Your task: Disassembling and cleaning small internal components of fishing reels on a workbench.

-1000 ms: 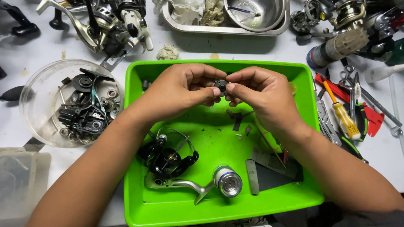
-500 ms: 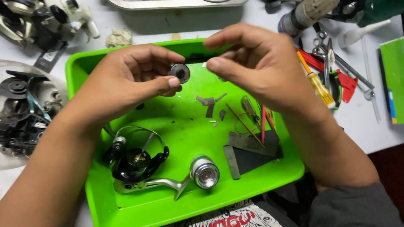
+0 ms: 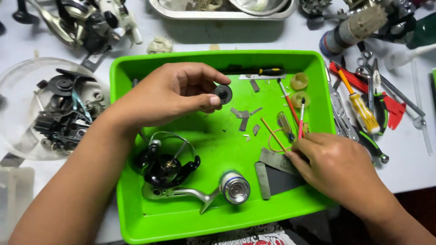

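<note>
My left hand (image 3: 175, 93) holds a small dark round part (image 3: 223, 94) between thumb and fingers, above the green tray (image 3: 136, 218). Lower right in the tray, my right hand (image 3: 336, 165) rests palm down; its fingertips touch a flat grey metal piece (image 3: 277, 159) near a thin wooden stick (image 3: 273, 134) and an orange rubber band. A black fishing reel body (image 3: 165, 168) with a silver handle and knob (image 3: 234, 187) lies in the tray's lower left. Red-handled small brushes (image 3: 290, 109) and two yellow round parts (image 3: 299, 81) lie at the upper right of the tray.
A clear round bowl (image 3: 20, 86) of dark reel parts stands left of the tray. More reels lie at the back left (image 3: 86, 22). A steel tray (image 3: 218, 13) sits behind. Screwdrivers, pliers and wrenches (image 3: 363, 109) crowd the table to the right.
My right hand has left the small round part and dropped to the tray's lower right onto the flat metal piece. My left hand alone keeps the part.
</note>
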